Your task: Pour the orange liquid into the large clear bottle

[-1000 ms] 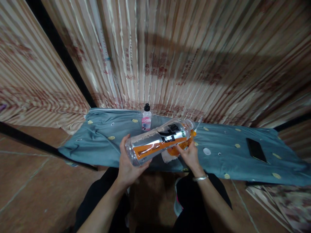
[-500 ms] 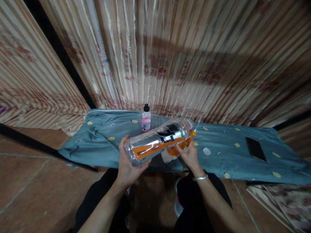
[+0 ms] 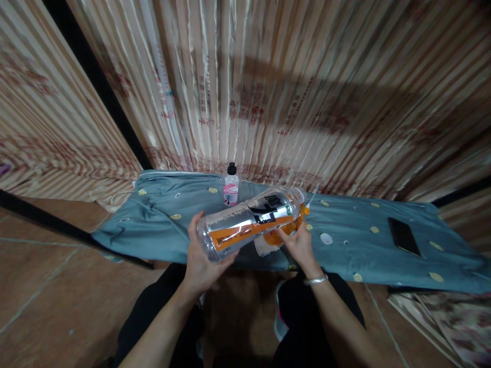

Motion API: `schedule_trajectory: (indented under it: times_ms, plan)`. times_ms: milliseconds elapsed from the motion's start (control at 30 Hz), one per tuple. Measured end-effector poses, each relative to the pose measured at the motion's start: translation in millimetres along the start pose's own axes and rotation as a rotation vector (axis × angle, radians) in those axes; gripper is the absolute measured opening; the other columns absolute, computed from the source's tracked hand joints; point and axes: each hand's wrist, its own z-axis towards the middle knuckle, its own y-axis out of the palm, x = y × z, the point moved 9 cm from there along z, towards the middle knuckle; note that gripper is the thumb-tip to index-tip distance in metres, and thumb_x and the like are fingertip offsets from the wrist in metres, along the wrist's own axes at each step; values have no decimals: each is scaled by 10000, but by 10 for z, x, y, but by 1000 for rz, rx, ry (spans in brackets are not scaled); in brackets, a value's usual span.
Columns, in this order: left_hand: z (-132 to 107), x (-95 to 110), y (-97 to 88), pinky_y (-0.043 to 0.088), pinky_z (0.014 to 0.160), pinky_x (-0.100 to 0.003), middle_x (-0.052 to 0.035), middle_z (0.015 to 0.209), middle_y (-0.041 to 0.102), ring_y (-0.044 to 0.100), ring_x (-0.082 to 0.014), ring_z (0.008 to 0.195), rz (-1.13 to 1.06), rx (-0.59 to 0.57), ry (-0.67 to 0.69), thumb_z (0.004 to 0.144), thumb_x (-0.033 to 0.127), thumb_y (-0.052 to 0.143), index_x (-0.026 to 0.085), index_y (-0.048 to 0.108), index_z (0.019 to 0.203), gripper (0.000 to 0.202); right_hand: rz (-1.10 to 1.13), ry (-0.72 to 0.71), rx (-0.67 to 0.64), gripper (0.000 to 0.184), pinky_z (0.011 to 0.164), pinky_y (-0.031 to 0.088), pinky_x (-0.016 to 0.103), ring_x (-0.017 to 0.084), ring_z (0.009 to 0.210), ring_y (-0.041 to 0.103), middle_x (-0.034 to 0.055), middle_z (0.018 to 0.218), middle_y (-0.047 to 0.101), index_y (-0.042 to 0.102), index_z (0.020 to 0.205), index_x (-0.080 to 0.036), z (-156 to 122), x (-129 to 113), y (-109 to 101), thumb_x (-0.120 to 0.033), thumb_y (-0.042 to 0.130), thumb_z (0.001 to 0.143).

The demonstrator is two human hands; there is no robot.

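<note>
My left hand [image 3: 205, 266] is wrapped round the base of a large clear plastic bottle [image 3: 249, 222] with a silver and orange label. The bottle is tilted, its neck pointing right. Beneath that neck, my right hand [image 3: 299, 245] grips an orange bottle [image 3: 274, 237], from which a thin white tube [image 3: 312, 196] sticks up at the right. The large bottle hides much of the orange one, and whether their mouths touch I cannot tell. A crumpled white tissue [image 3: 265, 249] lies below them. Behind stands a small clear bottle [image 3: 230, 186] with a black cap and pink label.
The bottles are above a bench covered in blue-green cloth [image 3: 161, 220]. A white round cap [image 3: 326, 238] and a black phone [image 3: 404, 236] lie to the right. A striped curtain [image 3: 245, 92] hangs behind, and black metal poles [image 3: 95, 82] stand at the left.
Both hands hold the same bottles in nearly the same pose. The view has shifted very slightly.
</note>
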Motion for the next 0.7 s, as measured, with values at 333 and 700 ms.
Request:
schedule_trajectory:
  times_ms: [333, 700]
  plan:
    - [14, 23, -11, 823, 968, -550, -27, 1241, 799, 902, -353, 1019, 30, 16, 19, 686, 603, 1184, 361, 521, 1716, 1249, -14, 3, 6, 1075, 1020, 793, 647, 527, 1214, 953, 297, 1343, 959, 746, 1425, -213, 2, 4, -19, -1080, 833, 795]
    - [-2, -3, -4, 816, 1002, -546, -7, 1244, 801, 904, -343, 1039, 24, 9, 14, 696, 547, 1193, 405, 514, 1721, 1238, -16, 21, -4, 1119, 1073, 782, 691, 549, 1252, 941, 310, 1364, 949, 745, 1434, -215, 7, 24, -4, -1114, 831, 773]
